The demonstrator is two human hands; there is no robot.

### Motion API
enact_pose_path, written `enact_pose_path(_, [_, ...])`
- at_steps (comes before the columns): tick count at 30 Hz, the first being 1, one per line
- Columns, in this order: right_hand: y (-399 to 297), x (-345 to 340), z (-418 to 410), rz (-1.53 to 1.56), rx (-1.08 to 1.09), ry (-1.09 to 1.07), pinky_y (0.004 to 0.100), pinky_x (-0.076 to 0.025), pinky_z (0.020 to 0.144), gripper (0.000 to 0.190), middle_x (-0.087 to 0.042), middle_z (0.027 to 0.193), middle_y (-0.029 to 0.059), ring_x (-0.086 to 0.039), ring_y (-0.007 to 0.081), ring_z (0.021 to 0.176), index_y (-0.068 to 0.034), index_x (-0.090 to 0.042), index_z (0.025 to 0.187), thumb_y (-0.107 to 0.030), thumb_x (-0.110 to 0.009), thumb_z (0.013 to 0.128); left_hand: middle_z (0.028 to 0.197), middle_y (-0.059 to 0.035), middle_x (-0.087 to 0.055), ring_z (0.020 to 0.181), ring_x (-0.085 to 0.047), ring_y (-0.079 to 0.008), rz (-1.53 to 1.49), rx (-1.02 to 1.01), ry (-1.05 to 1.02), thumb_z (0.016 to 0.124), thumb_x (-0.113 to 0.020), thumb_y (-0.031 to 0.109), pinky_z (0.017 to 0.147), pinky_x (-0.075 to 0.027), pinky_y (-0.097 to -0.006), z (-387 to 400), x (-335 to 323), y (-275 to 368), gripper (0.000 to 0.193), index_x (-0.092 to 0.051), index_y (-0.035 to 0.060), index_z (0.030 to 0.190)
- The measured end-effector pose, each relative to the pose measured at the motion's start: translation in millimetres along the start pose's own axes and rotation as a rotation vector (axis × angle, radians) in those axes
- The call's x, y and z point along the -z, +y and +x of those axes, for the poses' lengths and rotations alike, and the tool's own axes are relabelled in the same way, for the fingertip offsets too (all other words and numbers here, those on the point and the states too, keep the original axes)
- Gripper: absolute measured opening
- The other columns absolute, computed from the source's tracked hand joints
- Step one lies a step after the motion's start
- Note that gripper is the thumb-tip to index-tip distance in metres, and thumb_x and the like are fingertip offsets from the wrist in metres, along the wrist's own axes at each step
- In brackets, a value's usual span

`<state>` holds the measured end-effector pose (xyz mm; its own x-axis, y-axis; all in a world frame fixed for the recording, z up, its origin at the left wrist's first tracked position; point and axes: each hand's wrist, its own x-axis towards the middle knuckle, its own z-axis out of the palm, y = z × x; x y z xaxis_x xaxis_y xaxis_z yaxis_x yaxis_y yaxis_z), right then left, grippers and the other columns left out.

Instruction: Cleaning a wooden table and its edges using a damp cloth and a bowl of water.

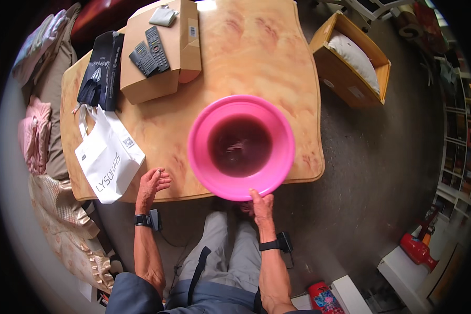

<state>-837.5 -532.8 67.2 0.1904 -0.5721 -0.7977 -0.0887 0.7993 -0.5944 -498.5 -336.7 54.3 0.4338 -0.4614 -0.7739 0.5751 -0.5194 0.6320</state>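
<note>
A pink plastic basin point(198, 153) with dark brownish liquid point(239, 147) in it lies at the near edge of the marble-patterned table point(259, 47), its near rim reaching past the edge. My right hand point(262, 202) grips that near rim, thumb on top, fingers partly hidden below. My left hand point(155, 181) is raised beside the near table edge, left of the basin, with its fingers loosely apart and nothing seen in it. Just left of it lies a white paper bag point(110, 157) bearing writing. Both my wrists wear black straps with small devices.
At the table's back left stand a cardboard box point(157, 84) with two remote controls point(151, 53) on it and a black bag point(100, 70). A wooden box point(351, 66) holding a white cushion is on the floor at right. Folded cloths point(35, 133) lie at far left.
</note>
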Motion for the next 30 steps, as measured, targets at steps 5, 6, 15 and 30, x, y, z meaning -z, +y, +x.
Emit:
enact_pose_path(5, [2.5, -42.6, -4.1, -0.087, 0.049, -0.088, 0.0304, -0.045, 0.036, 0.028, -0.061, 0.059, 0.0079, -0.056, 0.0165, 0.040, 0.003, -0.067, 0.081, -0.023, -0.070, 0.092, 0.108, -0.0132, -0.069, 0.093, -0.073, -0.0210, 0.038, -0.012, -0.032, 0.108, -0.056, 0.030, 0.082, -0.063, -0.0322, -5.1, -16.4, 9.3, 0.038, -0.057, -0.0031, 0.127])
enact_pose_path(6, [7.4, -46.6, -0.4, -0.123, 0.048, -0.106, 0.0303, -0.045, 0.036, 0.029, -0.062, 0.059, 0.0081, -0.058, 0.0165, 0.042, 0.003, -0.067, 0.081, -0.024, -0.070, 0.092, 0.109, -0.0142, -0.069, 0.095, -0.073, -0.0217, 0.035, -0.018, -0.043, 0.108, -0.055, 0.030, 0.083, -0.063, -0.0328, -5.2, -17.6, 9.1, 0.040, -0.056, -0.0048, 0.128])
enact_pose_path(15, [13.7, -48.5, 7.8, -0.292, 0.072, -0.208, 0.0312, -0.049, 0.046, 0.050, -0.068, 0.071, 0.0118, -0.065, 0.0167, 0.054, 0.005, -0.068, 0.093, -0.044, -0.079, 0.088, 0.106, -0.0116, -0.069, 0.092, -0.072, -0.0222, 0.231, 0.186, -0.119, 0.107, -0.055, 0.029, 0.080, -0.062, -0.0352, -26.1, -27.4, -26.7, 0.035, -0.060, -0.0026, 0.121])
enact_pose_path(30, [-63.1, 98.7, 28.4, -0.087, 0.405, -0.098, 0.0330, -0.052, 0.099, 0.056, -0.066, 0.133, 0.0137, -0.064, 0.0187, 0.118, 0.001, -0.053, 0.144, -0.011, -0.072, 0.093, 0.103, -0.0117, -0.072, 0.089, -0.071, -0.0179, 0.660, 0.059, -0.546, 0.104, -0.057, 0.019, 0.079, -0.058, -0.0327, -51.0, -227.7, -49.2, 0.034, -0.061, -0.0054, 0.128])
